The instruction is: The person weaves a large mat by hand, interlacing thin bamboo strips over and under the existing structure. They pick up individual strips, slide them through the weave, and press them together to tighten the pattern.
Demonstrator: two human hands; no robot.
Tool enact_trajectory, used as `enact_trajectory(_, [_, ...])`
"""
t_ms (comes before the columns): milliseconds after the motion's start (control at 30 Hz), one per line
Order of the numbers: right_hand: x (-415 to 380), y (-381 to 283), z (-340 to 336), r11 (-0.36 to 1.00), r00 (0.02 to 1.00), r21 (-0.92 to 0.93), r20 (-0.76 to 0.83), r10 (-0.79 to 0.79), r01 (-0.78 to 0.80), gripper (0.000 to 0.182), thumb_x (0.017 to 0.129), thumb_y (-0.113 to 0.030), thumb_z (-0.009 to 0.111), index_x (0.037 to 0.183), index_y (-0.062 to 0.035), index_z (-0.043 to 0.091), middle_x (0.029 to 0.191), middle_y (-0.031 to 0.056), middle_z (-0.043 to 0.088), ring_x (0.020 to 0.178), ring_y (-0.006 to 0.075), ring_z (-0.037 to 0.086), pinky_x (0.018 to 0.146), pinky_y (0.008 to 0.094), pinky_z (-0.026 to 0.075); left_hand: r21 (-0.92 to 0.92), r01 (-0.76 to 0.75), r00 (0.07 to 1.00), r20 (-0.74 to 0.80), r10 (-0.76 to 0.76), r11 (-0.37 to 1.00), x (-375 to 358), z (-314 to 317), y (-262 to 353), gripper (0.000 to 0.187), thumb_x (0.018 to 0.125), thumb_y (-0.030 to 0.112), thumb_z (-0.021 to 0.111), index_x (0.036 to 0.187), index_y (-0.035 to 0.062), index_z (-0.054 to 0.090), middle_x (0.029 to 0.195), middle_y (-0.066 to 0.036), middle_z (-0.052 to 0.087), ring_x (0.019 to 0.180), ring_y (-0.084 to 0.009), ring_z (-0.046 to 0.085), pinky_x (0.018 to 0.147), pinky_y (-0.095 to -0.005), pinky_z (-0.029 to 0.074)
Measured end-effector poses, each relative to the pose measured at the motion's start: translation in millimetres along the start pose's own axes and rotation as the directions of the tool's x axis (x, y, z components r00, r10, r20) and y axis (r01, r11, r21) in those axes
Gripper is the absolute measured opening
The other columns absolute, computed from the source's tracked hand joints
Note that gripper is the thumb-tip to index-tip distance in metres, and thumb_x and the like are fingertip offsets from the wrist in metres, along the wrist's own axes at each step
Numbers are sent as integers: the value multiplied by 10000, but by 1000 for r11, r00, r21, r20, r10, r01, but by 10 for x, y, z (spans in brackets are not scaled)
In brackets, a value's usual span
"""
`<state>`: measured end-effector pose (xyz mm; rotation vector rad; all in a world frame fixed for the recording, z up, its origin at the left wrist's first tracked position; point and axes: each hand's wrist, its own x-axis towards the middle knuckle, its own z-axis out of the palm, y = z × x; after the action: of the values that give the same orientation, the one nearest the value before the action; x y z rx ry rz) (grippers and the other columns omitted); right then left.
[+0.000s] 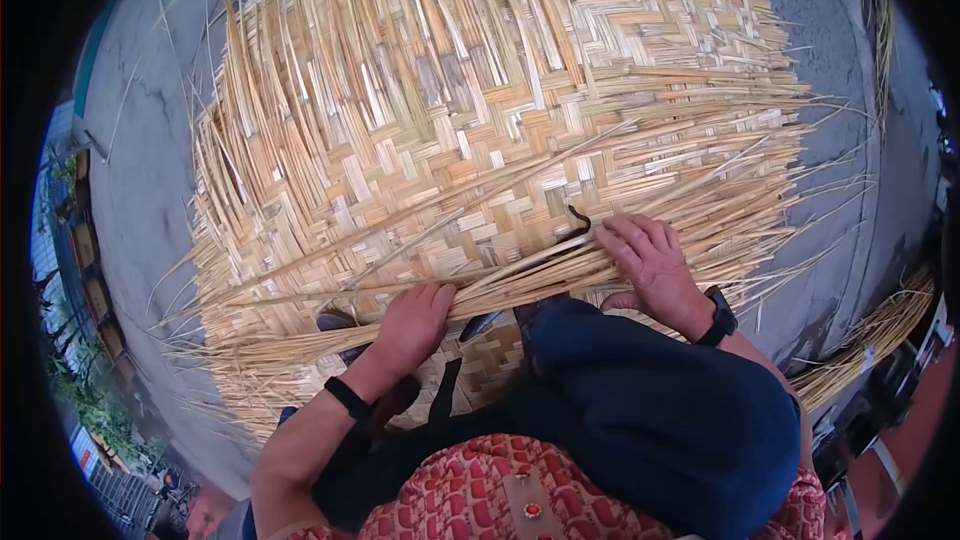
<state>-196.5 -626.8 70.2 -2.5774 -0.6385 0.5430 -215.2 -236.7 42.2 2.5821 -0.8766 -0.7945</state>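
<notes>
A bundle of long, straw-coloured split reeds (pixel 530 283) runs across the mat in front of my knees. Closed round its left part is my left hand (pixel 413 327), knuckles up. My right hand (pixel 652 268) grips the bundle further right, fingers over the top and thumb on the near side. Under both lies a large mat (pixel 430 155) woven in a zigzag pattern. Just left of my right fingertips, a thin dark curved piece (pixel 576 224) sticks out from the reeds. A grey blade-like piece (pixel 481 324) shows between my hands, its other end hidden.
Loose reed ends stick out along the mat's sides over the grey concrete floor (pixel 135 180). A pile of reeds (pixel 875 340) lies at the right. Green plants (pixel 110 410) stand at the left edge. My bent knee (pixel 660 390) covers the mat's near right part.
</notes>
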Motion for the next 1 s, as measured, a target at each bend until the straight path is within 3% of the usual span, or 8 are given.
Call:
enact_trajectory(267, [-188,-88,-202,970,971,-37,2,-238,238,662,784,-363,758,1364,-102,576,1255,81,613,1154,311,582,1003,446,431,-36,-101,995,19,102,994,-411,-377,118,426,758,98,689,1173,53,607,969,-97,601,921,-316,615,791,-419,542])
enact_trajectory(333, [-231,-103,-108,978,982,-92,-12,-187,186,637,787,-302,747,1370,-111,574,1266,78,614,1160,305,581,995,443,442,-40,-79,996,45,81,996,-405,-267,69,407,783,90,665,1184,56,600,988,-92,603,947,-321,621,781,-419,544])
enact_trajectory(500, [-175,232,253,965,987,-252,-125,-105,70,602,780,-155,725,1362,-128,577,1194,69,648,1098,284,604,955,427,470,-357,111,990,-44,-136,928,-48,-54,-382,341,762,57,681,1102,70,649,968,-141,616,950,-374,625,818,-437,535])
enact_trajectory(567, [-51,293,148,972,994,-229,-103,25,-48,548,772,-101,717,1308,-134,609,1093,48,668,1030,263,615,935,402,476,-393,105,991,-37,-130,913,4,-252,-408,320,777,66,697,1095,71,662,977,-145,625,954,-377,630,824,-434,532])
enact_trajectory(700, [239,237,-260,967,978,-255,-206,-35,-19,401,766,-41,709,1154,-140,685,964,33,655,946,251,613,879,389,476,-453,27,992,-97,-79,891,77,-539,-494,340,824,85,731,1158,67,669,1022,-145,647,973,-382,640,845,-422,530])
enact_trajectory(867, [435,487,18,967,997,-255,-77,-2,-17,540,714,-115,801,1230,-162,648,1094,23,654,1051,248,604,964,398,456,-414,56,992,-81,-98,909,218,-333,-557,403,831,115,757,1220,79,658,1079,-130,650,1054,-357,623,912,-425,502])
enact_trajectory(933, [478,515,139,979,997,-204,-79,7,-23,622,686,-153,843,1270,-160,628,1194,48,635,1160,267,568,1040,420,415,-143,5,983,-178,-31,990,351,-290,-444,419,810,172,783,1206,90,675,1105,-112,653,1096,-338,591,969,-439,454])
enact_trajectory(1000, [460,446,113,985,991,-166,-130,24,-45,653,681,-168,855,1288,-151,615,1232,57,624,1197,274,548,1065,428,396,-145,-93,964,-262,52,985,456,-280,-345,423,801,187,788,1199,96,677,1099,-105,650,1101,-332,578,983,-449,433])
